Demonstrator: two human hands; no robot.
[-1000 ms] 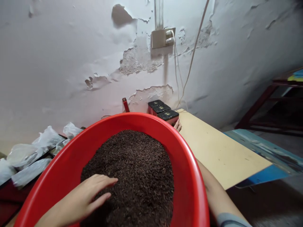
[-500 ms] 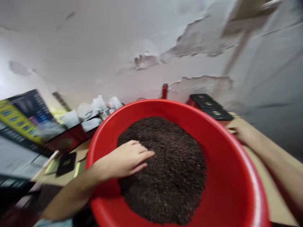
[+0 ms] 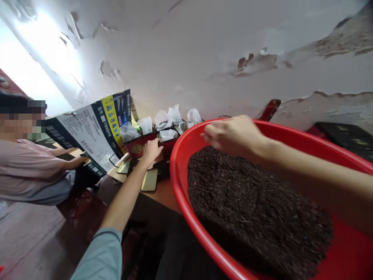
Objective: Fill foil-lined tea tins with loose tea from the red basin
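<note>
A large red basin (image 3: 182, 194) holds a heap of dark, dry shredded leaves (image 3: 256, 210). My left hand (image 3: 152, 151) is at the row of dark red boxes (image 3: 136, 148) left of the basin, its fingers bent at a box's front edge; whether they hold it is unclear. White plastic bags (image 3: 167, 134) stick out of the boxes' open tops. Over the back left of the leaves hangs my right hand (image 3: 230, 134), with its fingers curled together near the rim; what they hold, if anything, is hidden.
Gold-coloured lids (image 3: 149, 180) lie on the table before the boxes. A printed cardboard panel (image 3: 96, 128) stands at the left, with a seated person (image 3: 32, 167) beyond it. Black-topped boxes (image 3: 346, 134) sit behind the basin at the right, near a red object (image 3: 271, 110).
The view has turned left. My left hand has left the leaves and reached the boxes. My right hand has come from beyond the basin's right rim to above the leaves, its fingers curled.
</note>
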